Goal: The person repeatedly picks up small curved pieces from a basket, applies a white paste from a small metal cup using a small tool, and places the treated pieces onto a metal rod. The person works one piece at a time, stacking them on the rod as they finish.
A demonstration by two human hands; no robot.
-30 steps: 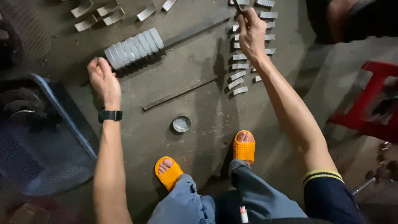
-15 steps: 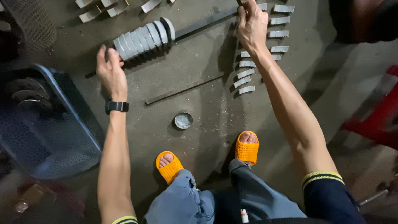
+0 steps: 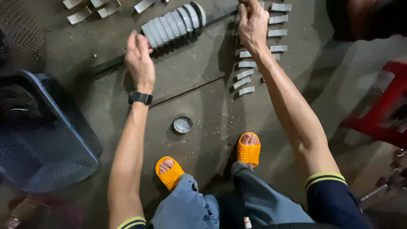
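Note:
A long dark metal rod [image 3: 220, 16] lies across the concrete floor with several grey metal pieces [image 3: 171, 25] stacked side by side on it. My left hand [image 3: 140, 59], with a black watch on the wrist, is at the left end of that stack, its fingers curled against the nearest piece. My right hand [image 3: 252, 25] is closed around the rod near its right part, at the top edge of the view. Below and right of that hand lie two rows of loose grey metal pieces [image 3: 246, 76].
A thinner rod [image 3: 186, 91] lies on the floor between my arms, with a small round metal lid [image 3: 182, 124] below it. A blue plastic crate [image 3: 40, 140] stands at the left, a red stool [image 3: 381, 110] at the right. More metal pieces [image 3: 91, 10] lie at top left. My orange sandals [image 3: 248, 150] are below.
My left hand has moved up and right onto the end of the stacked pieces. The view has shifted, so the rod and stack sit nearer the middle. My right hand has stayed on the rod.

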